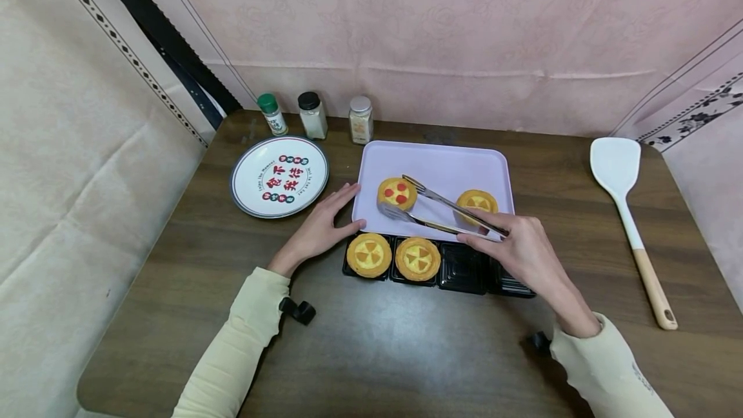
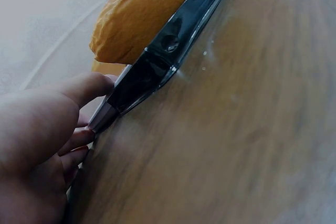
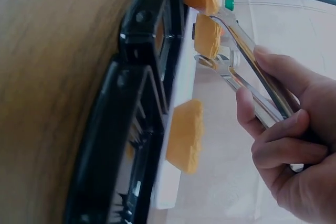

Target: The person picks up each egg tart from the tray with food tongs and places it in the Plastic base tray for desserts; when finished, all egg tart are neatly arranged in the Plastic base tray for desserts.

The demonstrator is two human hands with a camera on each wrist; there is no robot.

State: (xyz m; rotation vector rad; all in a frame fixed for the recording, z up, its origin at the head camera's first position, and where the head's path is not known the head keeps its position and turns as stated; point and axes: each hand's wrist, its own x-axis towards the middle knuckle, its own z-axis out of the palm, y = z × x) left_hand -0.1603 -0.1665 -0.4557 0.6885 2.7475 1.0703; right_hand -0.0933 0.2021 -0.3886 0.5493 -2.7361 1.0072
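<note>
My right hand (image 1: 516, 250) grips metal tongs (image 1: 441, 211), whose open tips bracket a tart with red dots (image 1: 397, 193) on the lilac tray (image 1: 435, 163). A second tart (image 1: 477, 201) lies on the tray at the right, partly behind the tongs. A black compartment tray (image 1: 464, 269) in front holds two tarts (image 1: 369, 254) (image 1: 417, 258) in its left cells; its right cells hold nothing. My left hand (image 1: 325, 224) rests flat on the table with its fingertips (image 2: 100, 85) touching the corner of the lilac tray. In the right wrist view the fingers (image 3: 273, 145) curl round the tongs (image 3: 247, 77).
A printed round plate (image 1: 279, 176) sits at the back left, with three spice jars (image 1: 313, 115) behind it. A white spatula with a wooden handle (image 1: 629, 218) lies at the right. Fabric walls close in the table's back and sides.
</note>
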